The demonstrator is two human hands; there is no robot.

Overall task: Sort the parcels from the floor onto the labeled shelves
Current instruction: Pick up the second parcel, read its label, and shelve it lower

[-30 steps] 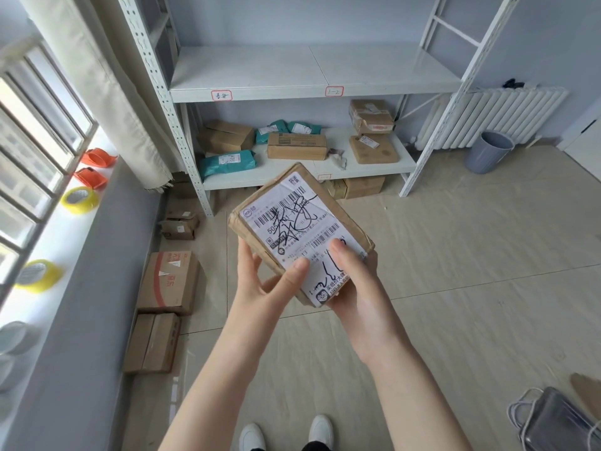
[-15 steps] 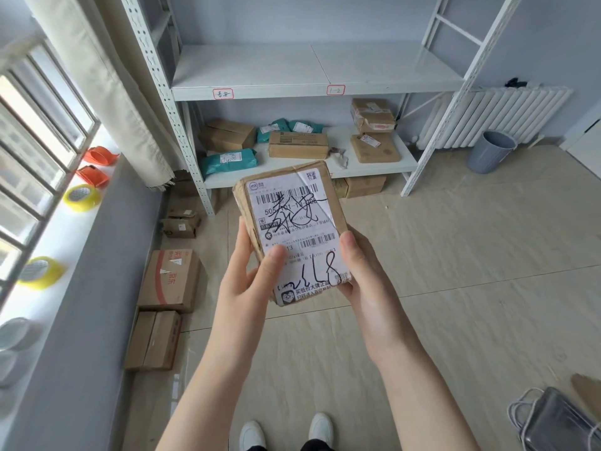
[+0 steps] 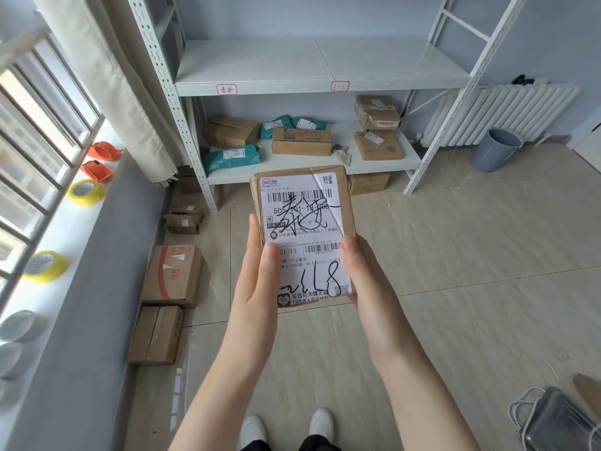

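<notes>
I hold a brown parcel (image 3: 304, 219) with a white shipping label, black handwriting across it, upright in front of me at chest height. My left hand (image 3: 260, 271) grips its left edge, thumb on the label. My right hand (image 3: 359, 271) grips the right edge. Ahead stands a white metal shelf unit (image 3: 312, 87) with two small handwritten labels on the front lip of its bare upper shelf. The lower shelf (image 3: 406, 159) carries several brown boxes and teal bags.
Cardboard boxes (image 3: 174, 276) lie on the floor along the left wall below the window sill, which holds tape rolls (image 3: 86, 192). A grey bin (image 3: 496, 149) and radiator stand at right. A dark bag (image 3: 559, 421) lies bottom right. Tiled floor stretches ahead.
The parcel has turned from a tilted position to upright, label facing me, and both hands have shifted to grip its lower sides.
</notes>
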